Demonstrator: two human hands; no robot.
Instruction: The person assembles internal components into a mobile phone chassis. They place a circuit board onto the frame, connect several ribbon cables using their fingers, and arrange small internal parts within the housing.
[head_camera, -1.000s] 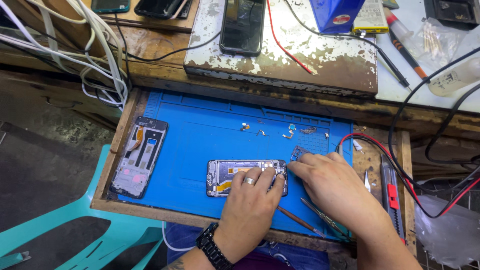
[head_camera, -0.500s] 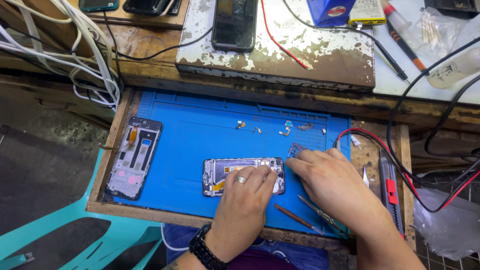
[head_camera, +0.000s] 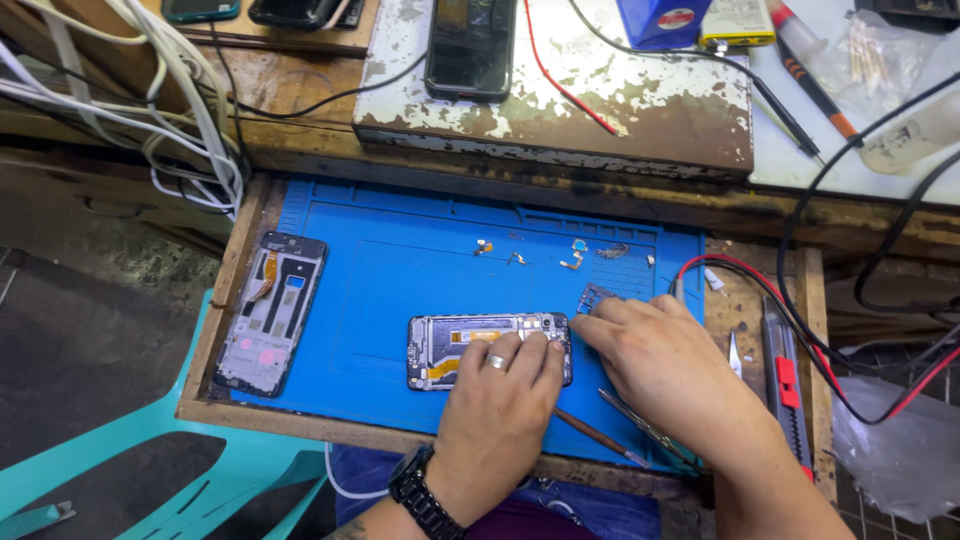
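Near the front edge of the desk, the opened phone frame (head_camera: 488, 350) lies where it lay a second ago on the blue mat (head_camera: 400, 270). Your left hand (head_camera: 500, 400) stays pressed flat on it, fingers together, clamping nothing. Your right hand (head_camera: 655, 365) has barely moved, fingertips pinched at the frame's right end, so you remain mid-step.

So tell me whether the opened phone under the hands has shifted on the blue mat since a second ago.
No. The opened phone keeps the same spot on the blue mat, equally near the mat's front edge; only the camera moved slightly.
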